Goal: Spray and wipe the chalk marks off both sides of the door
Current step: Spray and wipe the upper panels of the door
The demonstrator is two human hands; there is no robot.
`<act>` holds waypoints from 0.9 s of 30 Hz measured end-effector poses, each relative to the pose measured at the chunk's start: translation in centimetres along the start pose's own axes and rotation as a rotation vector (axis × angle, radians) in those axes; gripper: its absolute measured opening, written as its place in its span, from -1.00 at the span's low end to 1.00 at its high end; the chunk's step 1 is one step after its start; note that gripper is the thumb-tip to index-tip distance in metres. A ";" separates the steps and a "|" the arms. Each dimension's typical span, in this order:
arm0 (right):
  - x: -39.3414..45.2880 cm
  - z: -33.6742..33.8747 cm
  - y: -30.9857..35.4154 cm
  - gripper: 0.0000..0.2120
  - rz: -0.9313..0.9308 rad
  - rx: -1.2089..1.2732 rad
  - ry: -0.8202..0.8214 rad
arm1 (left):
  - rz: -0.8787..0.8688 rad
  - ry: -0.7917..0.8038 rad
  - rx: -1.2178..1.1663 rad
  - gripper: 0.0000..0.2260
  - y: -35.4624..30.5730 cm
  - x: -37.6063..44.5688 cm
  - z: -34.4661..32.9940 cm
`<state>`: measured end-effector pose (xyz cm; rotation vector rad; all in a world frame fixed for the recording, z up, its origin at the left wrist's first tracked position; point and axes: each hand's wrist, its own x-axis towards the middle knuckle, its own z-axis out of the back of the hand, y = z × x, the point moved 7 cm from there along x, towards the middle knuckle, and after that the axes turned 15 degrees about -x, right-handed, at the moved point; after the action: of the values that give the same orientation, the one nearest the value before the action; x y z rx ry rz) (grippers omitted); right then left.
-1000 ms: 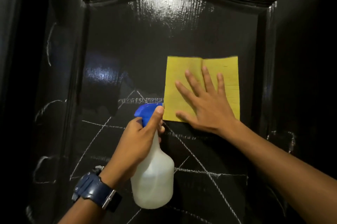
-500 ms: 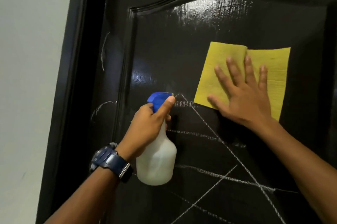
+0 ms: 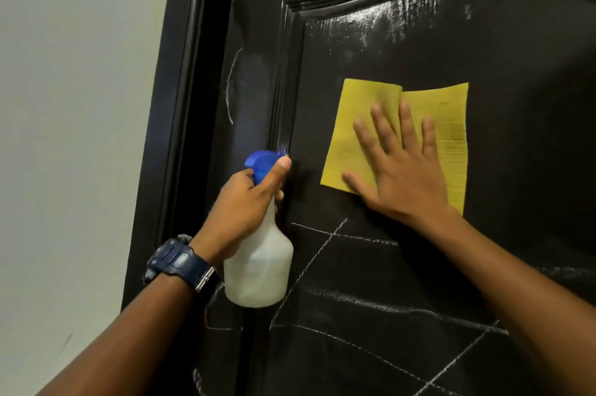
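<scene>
The view has swung left since half a second ago, with more pale wall (image 3: 74,105) in the left of frame and the cloth (image 3: 364,124) slid higher, clear of the chalk lines (image 3: 322,253). The right hand (image 3: 400,169) presses flat, fingers spread, on the yellow cloth at centre right of the black door (image 3: 516,40). The left hand (image 3: 238,211) grips the spray bottle (image 3: 261,269) by the neck at centre frame. That cloth looks soft and limp, so a flat palm suits it; the glossy door looks slick.
</scene>
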<state>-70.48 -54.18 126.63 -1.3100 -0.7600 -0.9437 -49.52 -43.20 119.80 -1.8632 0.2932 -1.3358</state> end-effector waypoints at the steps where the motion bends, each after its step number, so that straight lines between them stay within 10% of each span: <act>1: -0.9 0.0 0.9 -0.18 0.006 0.004 -0.005 | -0.003 0.003 -0.006 -0.41 0.4 0.3 0.8; 10: -7.6 -0.1 9.5 -0.16 0.198 0.013 0.027 | -0.014 0.070 -0.083 -0.41 1.6 1.1 4.4; 18: 4.7 2.1 10.3 -0.20 -0.137 0.079 0.033 | -0.002 0.044 -0.083 -0.35 2.2 1.7 5.4; 27: -14.0 0.7 23.4 -0.18 0.150 0.198 0.179 | 0.000 0.060 -0.004 -0.36 1.9 -0.5 6.7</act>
<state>-55.63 -51.42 103.92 -1.0785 -0.5923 -0.8302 -43.34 -40.95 117.35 -1.8288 0.3275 -1.3940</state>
